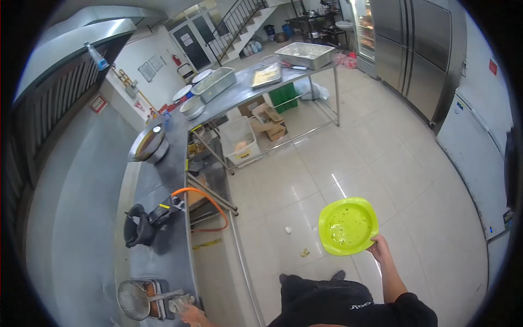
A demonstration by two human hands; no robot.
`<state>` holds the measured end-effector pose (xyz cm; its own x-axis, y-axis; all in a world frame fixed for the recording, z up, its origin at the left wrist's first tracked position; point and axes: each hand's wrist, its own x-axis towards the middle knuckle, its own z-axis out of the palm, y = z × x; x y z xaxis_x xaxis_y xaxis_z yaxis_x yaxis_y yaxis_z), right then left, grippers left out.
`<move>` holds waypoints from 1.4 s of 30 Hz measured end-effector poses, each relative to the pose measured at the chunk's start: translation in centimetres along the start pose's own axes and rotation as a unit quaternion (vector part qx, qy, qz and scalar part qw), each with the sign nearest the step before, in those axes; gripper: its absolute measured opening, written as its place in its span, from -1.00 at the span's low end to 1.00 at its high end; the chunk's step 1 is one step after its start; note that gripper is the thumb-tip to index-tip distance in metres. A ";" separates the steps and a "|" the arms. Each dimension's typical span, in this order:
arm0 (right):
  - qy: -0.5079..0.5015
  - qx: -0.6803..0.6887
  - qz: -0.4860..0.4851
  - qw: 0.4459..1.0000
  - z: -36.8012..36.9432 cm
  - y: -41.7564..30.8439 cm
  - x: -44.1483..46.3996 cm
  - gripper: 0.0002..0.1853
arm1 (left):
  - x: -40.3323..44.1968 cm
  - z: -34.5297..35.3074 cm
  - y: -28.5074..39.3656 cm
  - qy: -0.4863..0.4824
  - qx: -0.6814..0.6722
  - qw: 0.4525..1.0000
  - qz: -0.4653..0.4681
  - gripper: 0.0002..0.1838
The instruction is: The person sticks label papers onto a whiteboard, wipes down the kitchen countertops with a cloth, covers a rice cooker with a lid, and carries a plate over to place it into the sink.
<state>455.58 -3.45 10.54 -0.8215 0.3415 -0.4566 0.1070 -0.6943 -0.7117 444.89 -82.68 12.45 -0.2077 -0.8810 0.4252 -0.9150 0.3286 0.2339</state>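
Note:
A lime-green plate with small dark bits and wet shine on it is held out over the floor. My right hand grips its lower right rim. At the lower left, my left hand is closed on a crumpled pale cloth. The cloth touches the handle of a round mesh strainer, which rests over a metal tray with brownish contents on the steel counter.
A black burner with an orange hose sits on the left counter, a wide metal bowl behind it. Ahead stands a steel table with trays. Steel refrigerators and a white freezer line the right. Scraps lie on the floor.

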 end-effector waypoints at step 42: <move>0.107 0.052 -0.208 0.971 -39.1 -84.9 73.3 -0.50 | -107.4 -10.1 95.0 -0.469 -0.155 0.798 0.345 -0.68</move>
<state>408.15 105.27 16.62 -0.6451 0.7218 -0.2505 -0.2741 -0.5246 -0.8060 383.78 46.53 -2.21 -0.9258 -0.2741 -0.2604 -0.3717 0.7860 0.4940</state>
